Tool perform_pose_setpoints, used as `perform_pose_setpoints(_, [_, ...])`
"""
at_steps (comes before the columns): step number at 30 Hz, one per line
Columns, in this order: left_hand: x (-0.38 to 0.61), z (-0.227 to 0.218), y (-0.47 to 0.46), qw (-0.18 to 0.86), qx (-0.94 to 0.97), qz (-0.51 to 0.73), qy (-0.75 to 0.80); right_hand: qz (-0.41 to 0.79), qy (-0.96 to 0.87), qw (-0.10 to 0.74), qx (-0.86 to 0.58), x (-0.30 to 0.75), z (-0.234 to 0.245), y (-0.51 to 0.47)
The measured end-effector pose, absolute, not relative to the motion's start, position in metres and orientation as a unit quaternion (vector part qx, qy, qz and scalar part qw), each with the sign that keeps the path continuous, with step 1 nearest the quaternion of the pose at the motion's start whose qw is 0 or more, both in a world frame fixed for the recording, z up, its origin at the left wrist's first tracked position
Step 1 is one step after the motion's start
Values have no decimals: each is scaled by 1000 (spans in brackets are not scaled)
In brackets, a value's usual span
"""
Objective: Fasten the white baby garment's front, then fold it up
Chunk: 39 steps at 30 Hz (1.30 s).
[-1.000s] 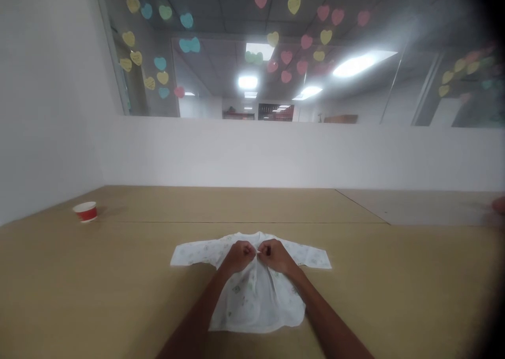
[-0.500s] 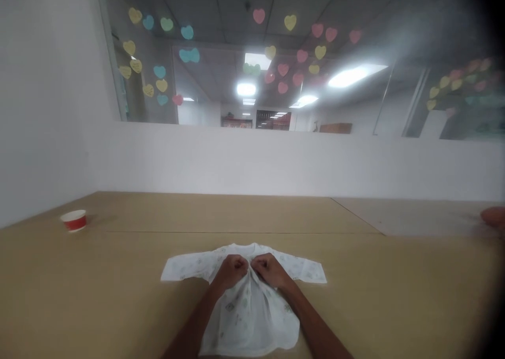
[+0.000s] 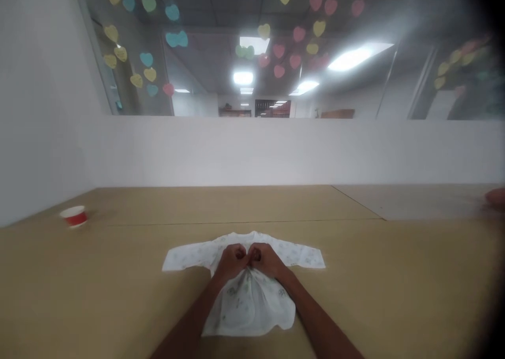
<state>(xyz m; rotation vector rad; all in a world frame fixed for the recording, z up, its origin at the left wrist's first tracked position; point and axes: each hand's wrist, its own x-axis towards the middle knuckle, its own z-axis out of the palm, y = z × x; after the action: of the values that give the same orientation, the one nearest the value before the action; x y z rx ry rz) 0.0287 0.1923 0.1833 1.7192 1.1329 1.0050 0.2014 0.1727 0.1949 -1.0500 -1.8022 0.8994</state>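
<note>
Fists drawn together since earlier frame, knuckles touching; left hand and right hand clenched on baby shirt chest; shirt flat on table, sleeves spread, no folds.

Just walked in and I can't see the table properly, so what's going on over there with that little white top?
A person is working a white baby top that lies flat on a tan table, its sleeves spread out to either side. The left hand and right hand sit side by side just below the neckline, fingers curled shut on the fabric. A red and white paper cup stands apart, far to the left.
</note>
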Motion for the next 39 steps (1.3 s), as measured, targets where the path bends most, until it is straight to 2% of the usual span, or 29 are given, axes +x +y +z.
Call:
perform_pose_setpoints(9, [27, 169, 196, 411, 685, 446, 405, 361, -725, 412, -418, 203, 192, 173])
perform_pose_setpoints(19, [23, 184, 190, 439, 709, 424, 354, 212, -789, 407, -408, 209, 198, 171])
perform_pose_setpoints(26, [24, 177, 194, 356, 762, 409, 355, 172, -805, 390, -413, 208, 192, 173])
perform_pose_setpoints(33, [23, 178, 195, 193, 805, 366, 425, 247, -782, 410, -399, 219, 207, 171])
perform_pose_setpoints(35, [22, 182, 193, 196, 808, 355, 428, 304, -793, 378, -367, 223, 212, 167])
perform_pose_setpoints(37, [20, 187, 189, 219, 817, 330, 419, 353, -808, 312, -355, 226, 215, 162])
perform_pose_setpoints(39, [18, 193, 185, 242, 831, 298, 403, 360, -814, 253, -379, 227, 215, 158])
